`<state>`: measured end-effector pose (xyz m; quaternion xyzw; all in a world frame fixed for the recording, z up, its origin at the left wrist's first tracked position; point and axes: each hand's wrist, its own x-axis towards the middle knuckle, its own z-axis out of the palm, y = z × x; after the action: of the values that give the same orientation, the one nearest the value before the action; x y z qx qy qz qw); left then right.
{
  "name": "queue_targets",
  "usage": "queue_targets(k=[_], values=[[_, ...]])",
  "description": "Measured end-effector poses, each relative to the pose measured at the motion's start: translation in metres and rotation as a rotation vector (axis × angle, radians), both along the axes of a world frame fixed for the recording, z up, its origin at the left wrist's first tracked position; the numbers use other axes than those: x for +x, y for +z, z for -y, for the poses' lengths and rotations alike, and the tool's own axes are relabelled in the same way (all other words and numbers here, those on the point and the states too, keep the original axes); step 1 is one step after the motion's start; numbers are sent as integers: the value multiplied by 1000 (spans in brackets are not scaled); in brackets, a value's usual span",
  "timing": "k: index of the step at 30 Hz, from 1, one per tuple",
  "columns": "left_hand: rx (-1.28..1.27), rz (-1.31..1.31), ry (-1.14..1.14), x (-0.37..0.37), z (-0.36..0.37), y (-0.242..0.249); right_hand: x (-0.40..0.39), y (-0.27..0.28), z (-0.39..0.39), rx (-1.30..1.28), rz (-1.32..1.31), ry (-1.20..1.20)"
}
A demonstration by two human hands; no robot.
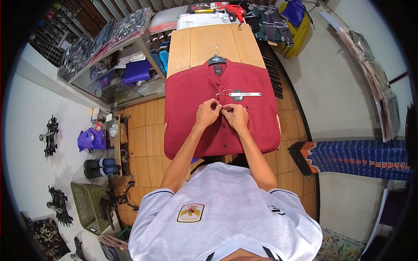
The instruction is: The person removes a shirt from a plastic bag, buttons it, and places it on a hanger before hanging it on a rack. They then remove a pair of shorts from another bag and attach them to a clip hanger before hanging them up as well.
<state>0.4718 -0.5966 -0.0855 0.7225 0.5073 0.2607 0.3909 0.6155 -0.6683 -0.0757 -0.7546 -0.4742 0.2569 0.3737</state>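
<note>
A dark red shirt (187,93) lies spread front up on the wooden table (200,41), its collar round a hanger (217,60) with a black M&S label. White and dark tags (244,94) rest on its chest, joined by a string. My left hand (208,114) pinches the front placket at mid chest. Right beside it, my right hand (235,116) pinches the same placket, the fingertips of both nearly touching. Whatever button or hole lies between the fingertips is hidden. Dark buttons show lower down the placket.
At the table's far end are papers (202,20) and a red tool (235,12). A glass cabinet (143,61) with packed clothes stands at the left. Folded dark clothes (272,26) lie at the back right. A blue patterned roll (361,159) juts in from the right.
</note>
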Motion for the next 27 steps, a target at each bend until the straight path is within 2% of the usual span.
queue_targets(k=[8,20,27], values=[[4,-9,28,2,3,-6,-7,6,0,-18,8,-36],[8,40,13,0,4,-7,-11,-3,6,192,106,-6],[52,27,21,1,4,-13,-12,-6,6,166,126,-4]])
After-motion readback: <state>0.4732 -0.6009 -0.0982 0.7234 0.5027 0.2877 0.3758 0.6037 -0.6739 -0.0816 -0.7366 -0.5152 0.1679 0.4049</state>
